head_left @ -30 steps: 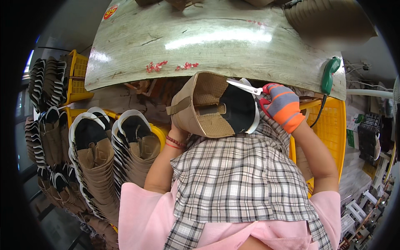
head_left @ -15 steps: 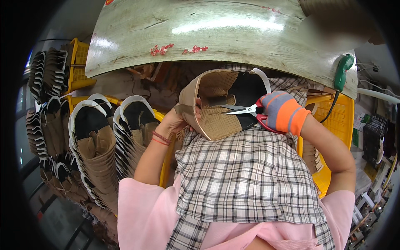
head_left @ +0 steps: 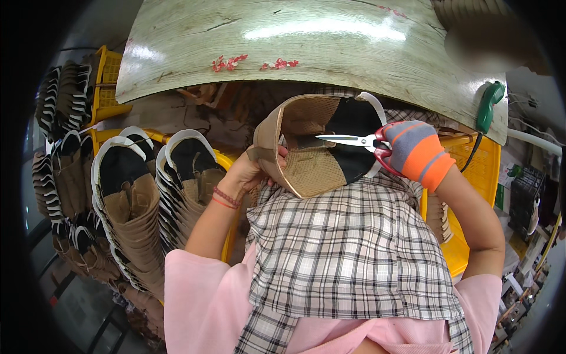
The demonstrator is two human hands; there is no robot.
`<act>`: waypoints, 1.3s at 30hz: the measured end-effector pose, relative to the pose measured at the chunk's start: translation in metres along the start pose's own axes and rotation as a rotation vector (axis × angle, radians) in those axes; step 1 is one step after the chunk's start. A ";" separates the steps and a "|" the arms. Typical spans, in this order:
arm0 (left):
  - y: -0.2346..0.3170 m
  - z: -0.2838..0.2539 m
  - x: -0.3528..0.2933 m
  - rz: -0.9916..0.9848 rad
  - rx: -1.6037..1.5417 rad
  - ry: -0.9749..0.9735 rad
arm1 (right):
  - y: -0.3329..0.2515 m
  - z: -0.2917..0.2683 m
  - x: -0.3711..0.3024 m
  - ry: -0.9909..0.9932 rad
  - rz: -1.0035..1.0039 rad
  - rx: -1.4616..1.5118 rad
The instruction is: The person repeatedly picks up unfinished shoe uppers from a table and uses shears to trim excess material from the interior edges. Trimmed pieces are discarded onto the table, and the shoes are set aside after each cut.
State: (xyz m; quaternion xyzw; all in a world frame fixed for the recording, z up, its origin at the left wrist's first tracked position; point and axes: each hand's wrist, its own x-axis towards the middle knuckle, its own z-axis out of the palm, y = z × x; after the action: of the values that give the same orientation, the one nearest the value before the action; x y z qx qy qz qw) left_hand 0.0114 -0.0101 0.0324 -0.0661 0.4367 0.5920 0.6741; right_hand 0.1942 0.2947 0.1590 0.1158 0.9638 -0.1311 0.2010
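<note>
A tan shoe upper [head_left: 309,170] with black lining and a white curved edge rests above my lap, its hollow inside turned up. My left hand [head_left: 257,170], bare, grips its left side, with some fingers reaching inside. In my right hand [head_left: 415,152], gloved in grey and orange, are scissors [head_left: 354,140] with red handles. Their blades look closed together and point left over the upper's opening. Whether the tips touch the lining I cannot tell. A plaid apron [head_left: 348,248] covers my lap.
A pale wood-grain table [head_left: 318,53] spans the far side. On its right edge lies a green handheld tool [head_left: 489,106] with a black cord. Stacks of tan uppers [head_left: 127,200] stand at the left. Yellow baskets [head_left: 474,194] flank me on both sides.
The scissors have risen slightly and their blades, parted before, now look closed. My right hand has shifted a little right. The left hand keeps its hold on the upper.
</note>
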 end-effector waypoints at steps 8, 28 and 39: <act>-0.004 0.002 -0.006 0.046 -0.045 0.054 | -0.011 0.019 0.007 -0.003 -0.172 0.054; -0.013 0.002 0.001 0.053 -0.135 0.118 | -0.020 0.014 0.007 -0.044 0.028 0.070; -0.010 0.001 0.004 -0.008 -0.179 0.120 | -0.049 0.025 0.036 -0.004 -0.174 -0.208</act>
State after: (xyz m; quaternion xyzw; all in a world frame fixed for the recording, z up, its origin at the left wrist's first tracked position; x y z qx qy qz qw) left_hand 0.0197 -0.0096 0.0259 -0.1631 0.4216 0.6209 0.6405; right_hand 0.1576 0.2476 0.1324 0.0101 0.9782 -0.0475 0.2017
